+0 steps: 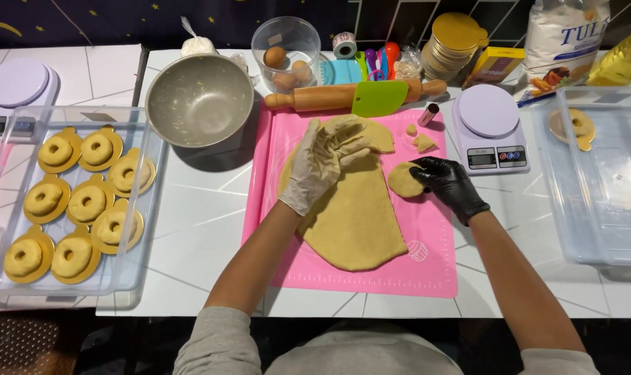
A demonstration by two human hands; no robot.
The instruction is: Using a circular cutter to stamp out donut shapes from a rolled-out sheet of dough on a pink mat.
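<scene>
A rolled-out sheet of tan dough [357,215] lies on a pink silicone mat [433,264]. My left hand [322,167], in a pale glove, lifts and folds the sheet's upper edge near the mat's top. My right hand [447,182], in a black glove, presses its fingers on a small round dough piece [402,179] just right of the sheet. Two little dough scraps [422,142] lie above that piece, beside a small metal tube cutter [428,114].
A wooden rolling pin [315,98] and green scraper [379,98] lie above the mat. A metal bowl [199,101], tub of eggs [288,62], kitchen scale [490,128], clear tray of dough rings on gold cards [72,208] at left, and a clear bin [600,180] at right.
</scene>
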